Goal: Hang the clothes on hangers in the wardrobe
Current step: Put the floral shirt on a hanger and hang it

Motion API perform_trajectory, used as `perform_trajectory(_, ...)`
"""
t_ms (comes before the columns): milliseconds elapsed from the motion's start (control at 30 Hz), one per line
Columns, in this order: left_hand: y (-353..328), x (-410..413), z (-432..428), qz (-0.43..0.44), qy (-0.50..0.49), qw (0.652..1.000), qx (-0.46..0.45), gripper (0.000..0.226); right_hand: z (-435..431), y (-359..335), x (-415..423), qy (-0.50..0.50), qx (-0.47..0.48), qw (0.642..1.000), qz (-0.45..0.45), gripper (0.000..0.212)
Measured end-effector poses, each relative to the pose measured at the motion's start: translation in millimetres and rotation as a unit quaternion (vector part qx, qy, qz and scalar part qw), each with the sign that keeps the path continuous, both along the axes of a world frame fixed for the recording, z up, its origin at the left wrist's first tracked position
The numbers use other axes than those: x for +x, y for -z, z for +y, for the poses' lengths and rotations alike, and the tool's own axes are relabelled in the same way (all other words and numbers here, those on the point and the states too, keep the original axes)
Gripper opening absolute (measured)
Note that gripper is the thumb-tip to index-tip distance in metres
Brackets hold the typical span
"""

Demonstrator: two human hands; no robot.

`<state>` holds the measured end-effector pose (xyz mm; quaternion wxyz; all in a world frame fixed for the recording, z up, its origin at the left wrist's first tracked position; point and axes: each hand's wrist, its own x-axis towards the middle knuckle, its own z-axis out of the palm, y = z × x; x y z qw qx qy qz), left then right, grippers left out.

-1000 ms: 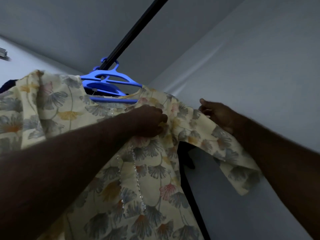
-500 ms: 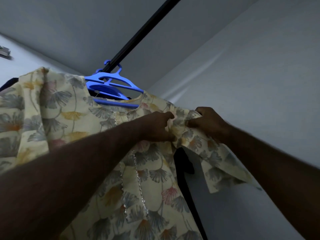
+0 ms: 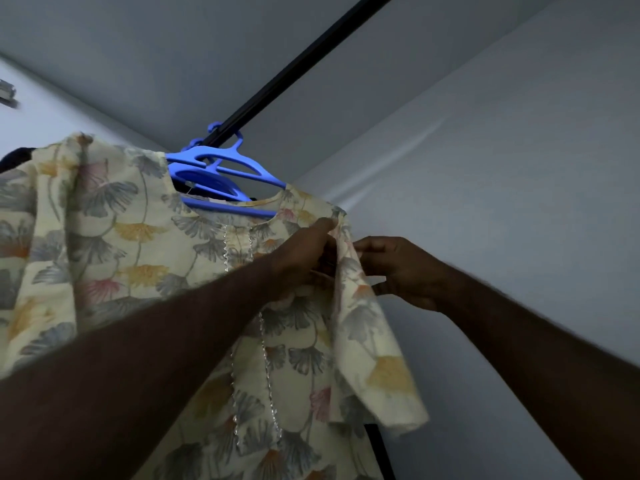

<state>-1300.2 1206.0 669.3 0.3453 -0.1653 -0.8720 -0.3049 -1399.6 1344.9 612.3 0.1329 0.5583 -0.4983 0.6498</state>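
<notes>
A pale yellow floral top (image 3: 138, 251) hangs on a blue plastic hanger (image 3: 225, 174), which is hooked over a black wardrobe rail (image 3: 298, 67). A second blue hanger sits just behind it. My left hand (image 3: 301, 258) grips the fabric at the top's right shoulder. My right hand (image 3: 405, 271) is just to the right of it, fingers pinching the edge of the right sleeve, which droops down below both hands.
Grey-white wardrobe walls (image 3: 502, 168) close in on the right and above. A dark garment (image 3: 14, 157) peeks out at the far left behind the floral top. A dark vertical edge (image 3: 381, 452) runs down below the sleeve.
My right hand moved from the outstretched sleeve in toward the shoulder, then eased slightly right. The sleeve dropped from spread out to hanging. My left hand shifted right along the shoulder.
</notes>
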Motion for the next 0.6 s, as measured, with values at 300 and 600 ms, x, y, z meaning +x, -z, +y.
perform_trajectory(300,-3,-3,-3,0.024,0.029,0.995,0.088,0.031,-18,-12,11,0.006,-0.098,0.992,-0.078,0.029)
perform_trajectory(600,1,-4,-15,-0.008,0.054,0.995,0.085,0.027,-11,-8,9,0.024,-0.089,0.989,-0.114,0.014)
